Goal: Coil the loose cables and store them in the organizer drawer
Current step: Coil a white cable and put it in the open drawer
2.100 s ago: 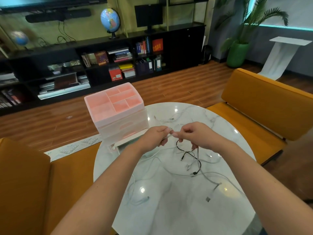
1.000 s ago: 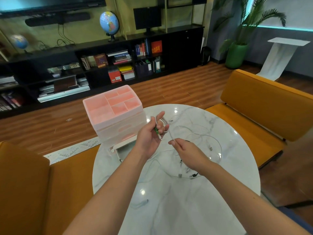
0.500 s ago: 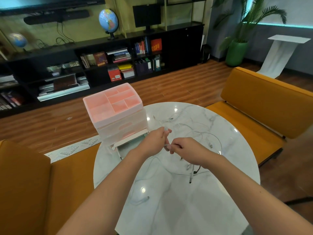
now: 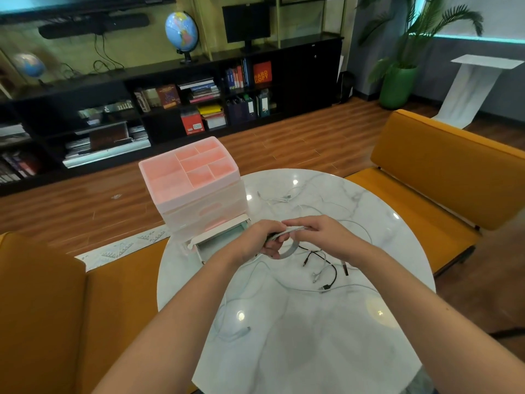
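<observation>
Above the round marble table, my left hand grips a small coil of white cable. My right hand pinches the same cable at the top of the loop. A black cable lies on the table just below my right hand. More white cables trail near the front and at the far side. The pink organizer stands at the table's left rear, and its bottom drawer is pulled out just left of my left hand.
Orange upholstered seats stand to the left and to the right of the table. A black bookshelf runs along the far wall across a wooden floor. A potted plant stands at the back right.
The white cable has been wound into a tighter loop between my hands. Both hands have come closer together over the table's middle, near the pulled-out drawer.
</observation>
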The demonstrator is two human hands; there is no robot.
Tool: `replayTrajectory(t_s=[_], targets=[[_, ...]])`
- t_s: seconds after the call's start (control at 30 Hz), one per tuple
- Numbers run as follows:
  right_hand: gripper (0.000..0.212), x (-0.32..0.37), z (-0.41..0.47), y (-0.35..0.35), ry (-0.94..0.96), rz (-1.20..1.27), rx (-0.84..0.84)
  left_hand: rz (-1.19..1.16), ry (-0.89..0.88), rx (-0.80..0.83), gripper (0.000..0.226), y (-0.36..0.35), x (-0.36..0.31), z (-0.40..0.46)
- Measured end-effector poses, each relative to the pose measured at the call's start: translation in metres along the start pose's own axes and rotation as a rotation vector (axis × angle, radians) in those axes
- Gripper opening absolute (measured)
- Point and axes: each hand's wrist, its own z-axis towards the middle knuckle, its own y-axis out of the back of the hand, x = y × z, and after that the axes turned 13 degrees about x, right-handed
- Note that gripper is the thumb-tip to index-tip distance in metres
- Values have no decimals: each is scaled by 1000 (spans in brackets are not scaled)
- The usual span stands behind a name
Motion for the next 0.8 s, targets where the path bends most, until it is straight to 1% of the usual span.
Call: replayTrajectory(t_s=[0.03, 0.1, 0.17, 0.27, 0.4, 0.5, 0.57, 0.63, 0.73, 0.8], targets=[[28, 0, 0, 1, 4, 42, 18, -5, -15, 20, 29, -1, 0, 0], [23, 4, 0, 1, -12, 33, 10, -22, -40, 23, 30, 0, 0, 0], [29, 7, 1, 1, -56, -55, -19, -61, -57, 5, 31, 2, 3, 1], [35, 6, 4, 1, -100, -204, 16, -120, -61, 8, 31, 4, 6, 1], [35, 9, 4, 2, -68, -228, 19, -197, -92, 25, 32, 4, 6, 4], [35, 7, 7, 3, -44, -217, -45, -256, -97, -1, 30, 4, 9, 7], [36, 4, 8, 2, -32, -223, -94, -265, -108, -19, 28, 5, 12, 8], [38, 1, 8, 1, -18, -225, -143, -260, -110, -36, 30, 6, 15, 8], [39, -4, 6, 0, 3, -215, -195, -238, -94, -87, 31, 5, 17, 11], [41, -7, 5, -1, 12, -197, -225, -164, -75, -151, 30, 3, 17, 12]])
